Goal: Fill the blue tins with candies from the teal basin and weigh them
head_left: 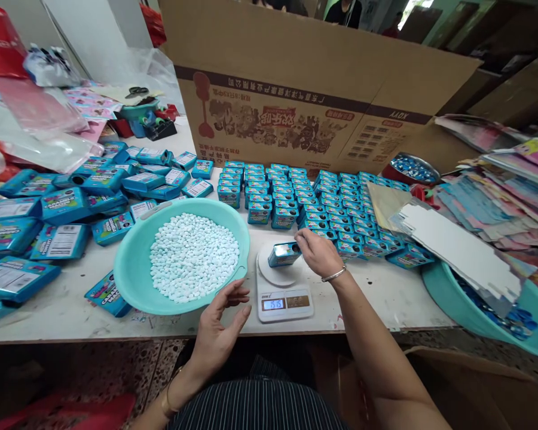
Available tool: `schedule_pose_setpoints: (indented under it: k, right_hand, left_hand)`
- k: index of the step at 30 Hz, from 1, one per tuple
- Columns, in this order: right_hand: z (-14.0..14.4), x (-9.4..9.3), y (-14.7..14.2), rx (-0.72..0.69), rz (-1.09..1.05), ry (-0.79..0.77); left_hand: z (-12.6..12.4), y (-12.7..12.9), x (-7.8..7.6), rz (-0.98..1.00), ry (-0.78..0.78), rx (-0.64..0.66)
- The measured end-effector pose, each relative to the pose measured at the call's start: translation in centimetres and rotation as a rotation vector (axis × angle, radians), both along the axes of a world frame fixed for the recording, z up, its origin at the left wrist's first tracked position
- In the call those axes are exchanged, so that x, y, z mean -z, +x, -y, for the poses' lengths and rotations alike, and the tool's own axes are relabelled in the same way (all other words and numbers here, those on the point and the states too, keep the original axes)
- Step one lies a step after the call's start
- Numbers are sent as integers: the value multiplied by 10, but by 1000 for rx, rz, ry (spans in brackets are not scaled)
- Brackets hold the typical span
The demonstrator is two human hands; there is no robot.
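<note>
My right hand [317,251] grips a small blue tin [283,254] and holds it on the round pan of a white kitchen scale [285,298], whose display reads numbers. My left hand [220,322] hovers with fingers apart beside the near rim of a teal basin [132,263], just left of the scale. The basin holds a heap of small white tablets [192,255]. Behind the scale, several rows of the same blue tins [296,194] stand on the white table [385,292].
A pile of flat blue boxes [49,221] covers the table's left side. A big cardboard carton [305,89] stands at the back. Right: a metal bowl [410,169], paper sheets [497,197] and another teal basin [479,319] hanging over the table edge.
</note>
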State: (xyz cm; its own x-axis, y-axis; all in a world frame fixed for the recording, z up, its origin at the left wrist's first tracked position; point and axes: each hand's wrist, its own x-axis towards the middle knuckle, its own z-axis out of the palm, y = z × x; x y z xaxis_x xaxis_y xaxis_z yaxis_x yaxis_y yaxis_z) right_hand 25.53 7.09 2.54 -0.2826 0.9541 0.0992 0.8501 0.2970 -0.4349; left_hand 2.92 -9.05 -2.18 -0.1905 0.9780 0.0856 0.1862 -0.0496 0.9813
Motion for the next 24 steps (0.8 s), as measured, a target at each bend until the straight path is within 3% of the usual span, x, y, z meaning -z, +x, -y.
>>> schedule_pose_setpoints:
  k: [5,8,13,15,18,21,24]
  right_hand:
    - [-2,-6,1,-20,78,-2]
    - [-3,-17,8,88,94,46]
    - [13,-32,46,261,-258,291]
    - [26,-26,60,307,-396,325]
    - [47,-2,73,406,-529,303]
    - [62,24,79,492,-577,238]
    - [67,36,83,518,-550,200]
  left_hand:
    - [-1,1,-2,0,4,14]
    - [-1,0,-4,-1,6,23]
    - [-3,-10,-7,8,48,-30]
    - [-4,-13,-8,4,52,-46]
    - [-9,-15,-11,5,55,-44]
    - [-14,-13,-13,-3,65,-30]
    - [-19,-12,-15,-24,95,-13]
